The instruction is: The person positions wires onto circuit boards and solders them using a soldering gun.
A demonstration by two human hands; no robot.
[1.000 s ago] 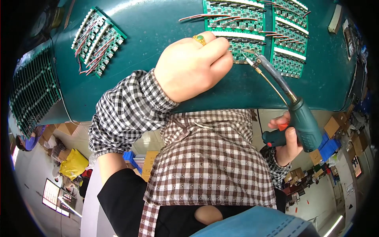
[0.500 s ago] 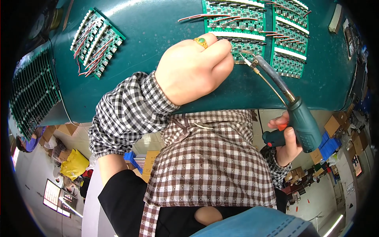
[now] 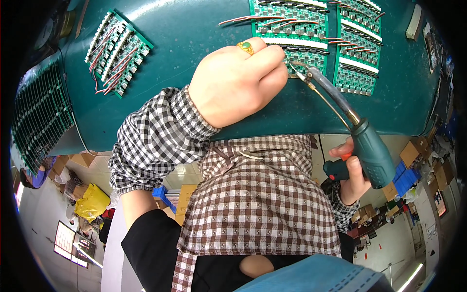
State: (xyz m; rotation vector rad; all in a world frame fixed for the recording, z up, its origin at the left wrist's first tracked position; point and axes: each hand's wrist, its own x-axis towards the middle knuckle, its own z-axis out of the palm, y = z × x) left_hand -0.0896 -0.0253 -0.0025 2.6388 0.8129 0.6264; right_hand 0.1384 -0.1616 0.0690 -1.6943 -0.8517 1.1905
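Observation:
My right hand grips a green soldering gun by its handle, a finger by the orange-red trigger. The gun's curved metal tube and pointed tip reach up and left to the near edge of a green circuit board panel. My left hand, a green-stoned ring on one finger, covers that panel's near left corner. Its fingers are curled closed, and whatever they pinch is hidden beneath the hand. White connector strips, black parts and red, black and white wires run across the panel.
A second wired panel lies right of the first, and another panel sits tilted at the left. Many boards stand in a row at the far left. A pale bar rests on the green table.
The soldering gun's tip has shifted slightly left, closer to my left fingers. My left hand has moved a little left and stays closed.

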